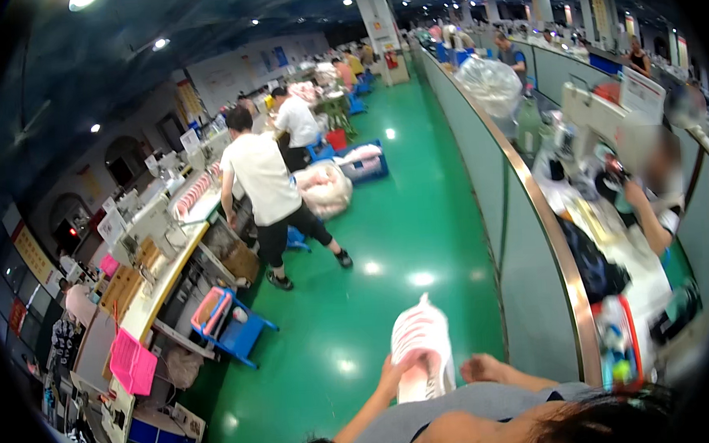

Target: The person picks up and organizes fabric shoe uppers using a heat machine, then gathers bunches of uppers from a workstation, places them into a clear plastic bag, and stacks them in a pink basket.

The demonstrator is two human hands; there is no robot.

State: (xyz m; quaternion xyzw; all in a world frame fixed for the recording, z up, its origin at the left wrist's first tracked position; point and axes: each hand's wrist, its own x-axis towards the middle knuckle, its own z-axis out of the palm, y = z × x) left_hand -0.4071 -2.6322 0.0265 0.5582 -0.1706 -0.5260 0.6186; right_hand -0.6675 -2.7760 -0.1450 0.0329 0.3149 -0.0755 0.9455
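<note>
Along the left wall, a long sewing worktop (165,283) carries machines, with a pink basket (132,363) at its near end and a blue crate (236,328) on the green floor (372,245) beside it. A person in a white shirt (264,178) stands at that worktop's edge. Low in the middle, the left hand (394,370) grips the lower left edge of a pink-and-white striped fabric piece (422,354), fingers curled around it, holding it upright over the floor. It looks soft, light and limp, likely to sag or fold unless held by an edge or seam with both hands. The right hand (482,367) hovers just beside the piece's right edge; whether it touches or how open it is cannot be told. Further right runs a grey partition (524,237) with a brass-coloured rail.
</note>
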